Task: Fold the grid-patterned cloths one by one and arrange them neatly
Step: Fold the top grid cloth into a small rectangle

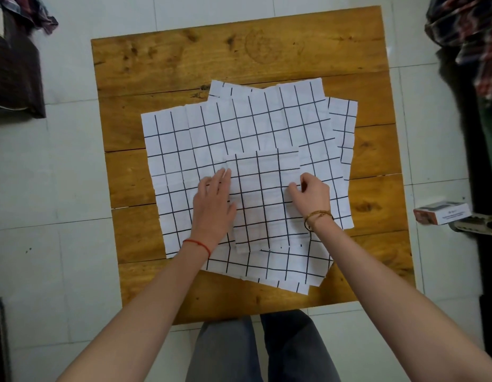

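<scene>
Wooden table on a white tile floor | left hand lies flat, fingers straight, holding down the folded cloth | right hand pinches its right edge, likely to square it | spread cloths wait underneath | small box far right, writing too small to read

plaid garment cut off at right edge, box print illegible
</scene>
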